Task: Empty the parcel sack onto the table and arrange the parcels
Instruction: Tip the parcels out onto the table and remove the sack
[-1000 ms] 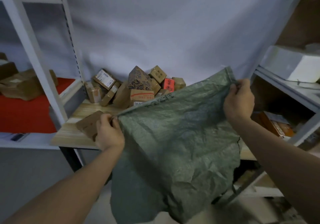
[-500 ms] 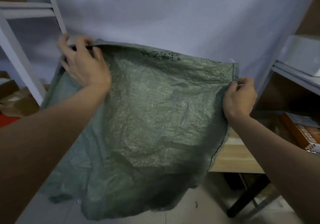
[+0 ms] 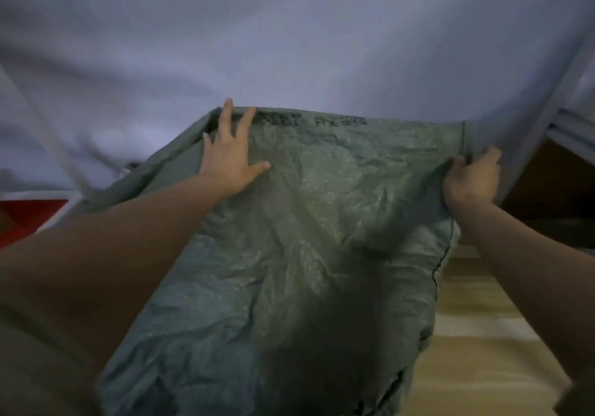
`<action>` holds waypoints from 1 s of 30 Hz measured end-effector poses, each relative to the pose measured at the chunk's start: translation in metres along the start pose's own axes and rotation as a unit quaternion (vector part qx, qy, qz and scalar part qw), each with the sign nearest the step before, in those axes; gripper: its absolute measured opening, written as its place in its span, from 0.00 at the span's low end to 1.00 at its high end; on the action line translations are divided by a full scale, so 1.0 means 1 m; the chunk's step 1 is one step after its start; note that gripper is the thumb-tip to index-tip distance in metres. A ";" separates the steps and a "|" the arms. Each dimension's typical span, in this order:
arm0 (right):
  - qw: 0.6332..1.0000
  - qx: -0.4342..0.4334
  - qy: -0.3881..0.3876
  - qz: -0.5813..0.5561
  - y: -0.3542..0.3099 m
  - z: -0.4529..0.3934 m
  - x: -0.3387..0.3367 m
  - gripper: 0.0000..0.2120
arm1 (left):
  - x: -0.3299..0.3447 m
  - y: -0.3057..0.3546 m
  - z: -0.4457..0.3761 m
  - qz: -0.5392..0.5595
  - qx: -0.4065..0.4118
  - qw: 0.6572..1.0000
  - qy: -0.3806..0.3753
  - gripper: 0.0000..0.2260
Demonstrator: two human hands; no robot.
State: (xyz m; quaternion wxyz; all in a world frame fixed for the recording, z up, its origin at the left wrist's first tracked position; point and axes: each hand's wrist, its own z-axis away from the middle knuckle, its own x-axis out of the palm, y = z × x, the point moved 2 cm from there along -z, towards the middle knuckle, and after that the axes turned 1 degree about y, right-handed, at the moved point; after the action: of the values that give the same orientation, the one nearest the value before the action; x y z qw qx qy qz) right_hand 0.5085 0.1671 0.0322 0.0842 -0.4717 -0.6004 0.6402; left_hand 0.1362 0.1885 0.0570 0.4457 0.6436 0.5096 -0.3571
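A large green woven parcel sack (image 3: 306,238) is spread wide in front of me and fills the middle of the view, its top edge printed with dark letters. My left hand (image 3: 230,158) lies flat on the sack's upper left part with fingers spread. My right hand (image 3: 471,179) is closed on the sack's upper right corner. The sack drapes over the wooden table (image 3: 476,325), whose bare top shows at the lower right. The parcels are hidden behind the sack.
A pale cloth backdrop (image 3: 289,35) hangs behind the table. A red shelf surface (image 3: 22,219) shows at the far left. A shelf frame (image 3: 566,126) and a dark compartment stand at the right.
The sack has gone from hanging off the table edge to being spread up over the parcels. My left hand let go of its corner and now presses flat. The view moved closer.
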 end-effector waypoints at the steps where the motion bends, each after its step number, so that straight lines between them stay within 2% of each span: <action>1: 0.999 0.004 -0.010 0.039 0.012 -0.009 0.015 0.26 | 0.026 0.005 0.001 -0.027 0.000 0.999 -0.043 0.41; 4: 0.988 0.011 -0.055 0.145 0.058 -0.010 0.050 0.31 | 0.092 0.013 0.018 -0.110 0.031 0.980 -0.162 0.34; 7: 0.976 0.026 -0.132 0.171 0.101 0.010 0.070 0.30 | 0.127 0.013 0.025 -0.161 -0.006 0.962 -0.222 0.35; 9: 0.968 0.043 -0.180 0.172 0.127 0.027 0.078 0.30 | 0.137 0.018 0.025 -0.182 -0.021 0.957 -0.224 0.36; 11: 0.961 0.072 -0.216 0.156 0.153 0.045 0.081 0.30 | 0.141 0.026 0.028 -0.182 -0.010 0.964 -0.194 0.34; 14: 0.952 0.147 -0.249 0.098 0.186 0.077 0.070 0.25 | 0.139 0.042 0.043 -0.147 0.019 0.976 -0.157 0.32; 19: 0.908 0.300 -0.283 0.077 0.233 0.137 0.040 0.18 | 0.133 0.070 0.078 -0.116 0.079 0.969 -0.204 0.38; 21: 0.880 0.351 -0.319 0.040 0.241 0.161 0.031 0.15 | 0.128 0.082 0.095 -0.085 0.111 0.963 -0.229 0.41; 23: 0.864 0.379 -0.331 0.001 0.242 0.183 0.026 0.18 | 0.119 0.095 0.117 -0.054 0.163 0.951 -0.257 0.43; 26: 0.859 0.393 -0.325 -0.054 0.242 0.207 0.025 0.22 | 0.104 0.109 0.157 -0.044 0.268 0.917 -0.291 0.47; 30: 0.857 0.411 -0.291 -0.109 0.238 0.228 0.019 0.23 | 0.096 0.112 0.216 -0.116 0.386 0.860 -0.313 0.54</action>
State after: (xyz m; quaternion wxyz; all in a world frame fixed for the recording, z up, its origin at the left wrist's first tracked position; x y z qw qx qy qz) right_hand 0.4469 -0.0398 -0.2176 0.1613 -0.1179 -0.3275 0.9235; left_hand 0.2660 0.0097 -0.0825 0.2534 0.5545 0.2354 -0.7569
